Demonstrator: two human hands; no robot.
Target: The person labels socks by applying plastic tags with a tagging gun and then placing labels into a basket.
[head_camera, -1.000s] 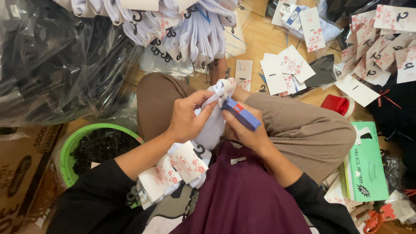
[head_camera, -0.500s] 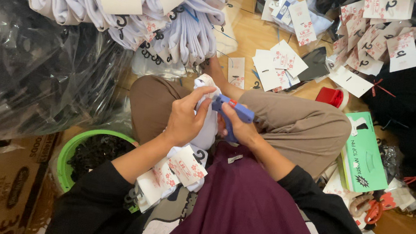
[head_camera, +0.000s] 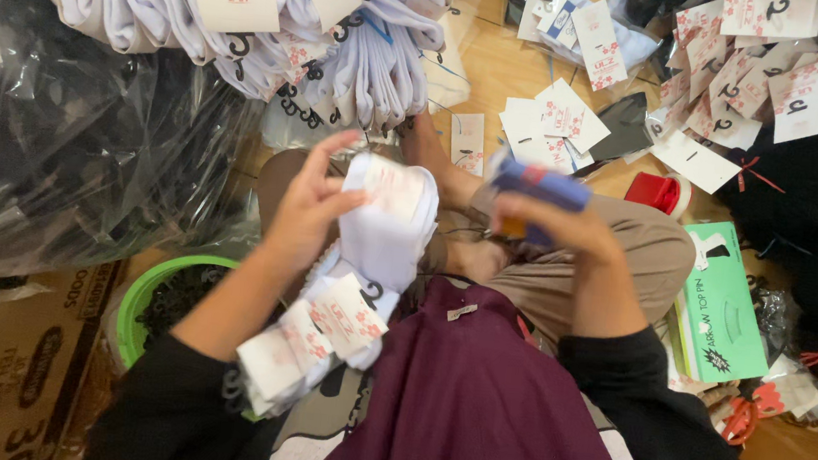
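I sit cross-legged on a wooden floor. My left hand (head_camera: 312, 207) holds a folded pair of white socks (head_camera: 392, 224) with a paper label on its top. More tagged white socks (head_camera: 316, 335) with small black hooks lie along my left forearm and lap. My right hand (head_camera: 553, 223) grips a blue tagging gun (head_camera: 541, 187) with a red and orange patch, held apart to the right of the socks.
Bundles of tagged white socks (head_camera: 250, 19) lie ahead. Loose paper labels (head_camera: 562, 115) and more at the upper right (head_camera: 748, 72) cover the floor. A green box (head_camera: 723, 307), a red tape roll (head_camera: 657, 191), a green tub of black hooks (head_camera: 161, 302), black plastic bags (head_camera: 69, 171) and a cardboard box (head_camera: 3, 362) surround me.
My hands were together, the gun pressed at the sock. Now the right hand has drawn the gun away to the right, and the left hand turns the socks label-up.
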